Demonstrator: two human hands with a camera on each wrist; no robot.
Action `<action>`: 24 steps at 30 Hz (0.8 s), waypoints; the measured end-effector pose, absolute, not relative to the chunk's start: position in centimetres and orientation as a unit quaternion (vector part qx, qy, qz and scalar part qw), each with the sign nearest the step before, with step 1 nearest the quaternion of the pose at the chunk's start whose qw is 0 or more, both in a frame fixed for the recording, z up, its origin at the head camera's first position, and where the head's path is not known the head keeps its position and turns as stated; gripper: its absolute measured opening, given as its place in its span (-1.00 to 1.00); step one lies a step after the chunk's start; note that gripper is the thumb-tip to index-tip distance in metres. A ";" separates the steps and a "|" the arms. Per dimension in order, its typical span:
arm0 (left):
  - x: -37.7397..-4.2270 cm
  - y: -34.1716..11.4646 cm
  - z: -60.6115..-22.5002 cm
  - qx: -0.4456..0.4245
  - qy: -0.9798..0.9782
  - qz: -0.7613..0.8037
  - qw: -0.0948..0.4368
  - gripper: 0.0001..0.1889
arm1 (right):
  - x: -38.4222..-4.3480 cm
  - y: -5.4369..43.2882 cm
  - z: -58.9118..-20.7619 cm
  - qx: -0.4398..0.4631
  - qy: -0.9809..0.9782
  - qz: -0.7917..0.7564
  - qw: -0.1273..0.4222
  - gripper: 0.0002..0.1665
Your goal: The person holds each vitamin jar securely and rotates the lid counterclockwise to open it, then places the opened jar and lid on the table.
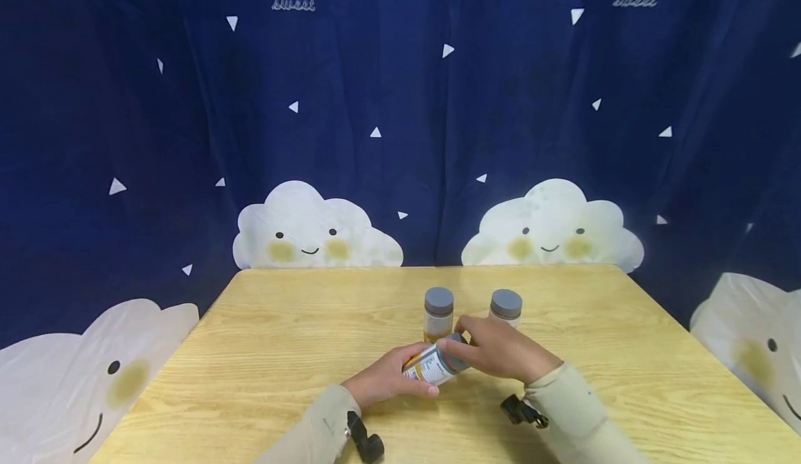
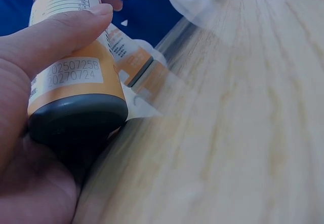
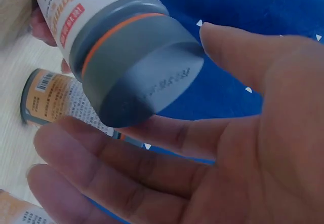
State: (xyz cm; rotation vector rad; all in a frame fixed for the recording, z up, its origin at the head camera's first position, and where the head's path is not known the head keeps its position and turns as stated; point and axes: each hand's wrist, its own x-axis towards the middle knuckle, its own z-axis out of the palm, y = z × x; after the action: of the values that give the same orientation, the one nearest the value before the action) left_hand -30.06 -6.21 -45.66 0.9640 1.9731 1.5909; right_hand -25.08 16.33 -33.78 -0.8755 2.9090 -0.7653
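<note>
In the head view, your tabletop (image 1: 281, 325), yellowish with wood grain, fills much of the lower half of the frame, its far edge running level just below the middle. Upright on it, a little right of centre, you have a grey-capped bottle (image 1: 439, 318) and, farther right, a second such bottle (image 1: 506, 303), their bases hidden.

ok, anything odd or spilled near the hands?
Nothing stands out. The held bottle tilts, but the left hand grips it and the right hand is at its cap. The rear left bottle and rear right bottle stand upright; no spill shows on the table.
</note>
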 end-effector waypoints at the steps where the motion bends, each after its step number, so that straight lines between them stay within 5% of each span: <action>1: -30.1 -6.2 -45.7 0.347 0.710 0.574 0.214 -0.45 | -25.1 16.3 -33.9 -0.277 0.930 -0.241 0.005 -0.51; 14: -30.1 -5.9 -45.9 0.348 0.711 0.577 0.200 -0.47 | -25.4 17.0 -33.6 -0.327 0.914 -0.239 0.005 -0.74; 24: -29.8 -6.2 -45.6 0.338 0.703 0.591 0.206 -0.46 | -25.7 17.0 -33.6 -0.341 0.899 -0.275 0.024 -0.61</action>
State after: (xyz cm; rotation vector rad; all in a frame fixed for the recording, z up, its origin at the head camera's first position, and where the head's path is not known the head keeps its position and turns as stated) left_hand -29.84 -6.23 -45.56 0.9417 1.9593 1.6465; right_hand -25.74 17.02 -33.55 -1.0559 2.7801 -0.8496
